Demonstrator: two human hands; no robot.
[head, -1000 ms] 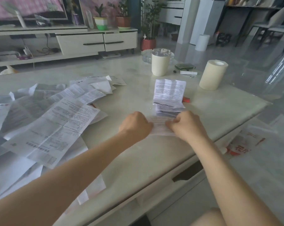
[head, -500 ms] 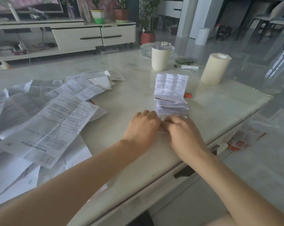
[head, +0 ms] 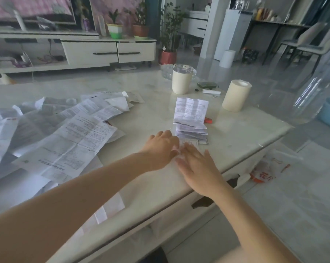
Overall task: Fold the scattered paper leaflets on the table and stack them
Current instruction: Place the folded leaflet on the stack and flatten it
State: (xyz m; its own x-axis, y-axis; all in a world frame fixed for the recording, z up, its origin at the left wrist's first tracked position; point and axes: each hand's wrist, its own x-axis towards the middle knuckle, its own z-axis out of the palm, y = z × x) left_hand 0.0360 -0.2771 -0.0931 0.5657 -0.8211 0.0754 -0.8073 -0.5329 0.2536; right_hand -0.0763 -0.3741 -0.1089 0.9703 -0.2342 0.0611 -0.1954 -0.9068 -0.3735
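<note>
Change from one second ago: the left hand [head: 161,149] and right hand [head: 198,166], then fists pinching the folded leaflet [head: 191,143], now lie opened out with fingers extended. The right hand sits nearer the front edge of the desk [head: 236,133]. The leaflet lies flat against the desk just before the stack [head: 190,128], its far strip uncovered.

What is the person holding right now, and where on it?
Nothing is gripped. The left hand and right hand lie flat on a folded leaflet, pressing it to the table just in front of the stack of folded leaflets.
</note>
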